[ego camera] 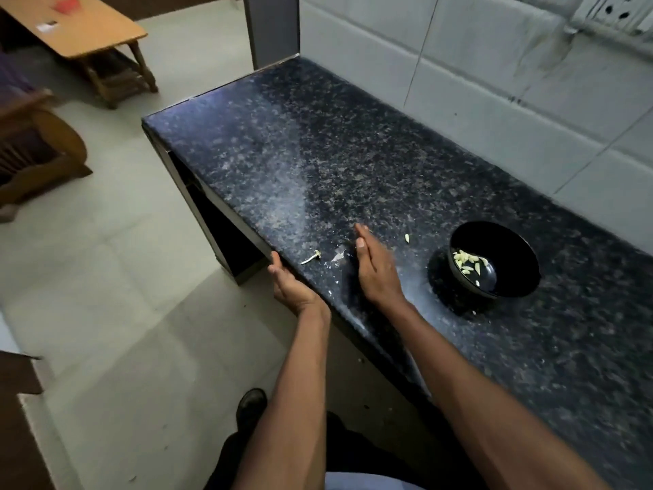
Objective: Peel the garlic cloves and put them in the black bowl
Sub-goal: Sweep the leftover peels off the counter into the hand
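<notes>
On the dark speckled tabletop (353,164), the black bowl (494,258) already holds a small heap of pale peeled garlic cloves (468,261), so the task looks nearly done. One stray clove (407,238) lies between the bowl and the right hand (374,267); whether it is peeled cannot be told. A bare stalk (311,258) and papery skins (337,257) lie near the front edge. The right hand stands flat, fingers straight, seemingly sweeping scraps toward the left hand (291,282), cupped open below the edge.
</notes>
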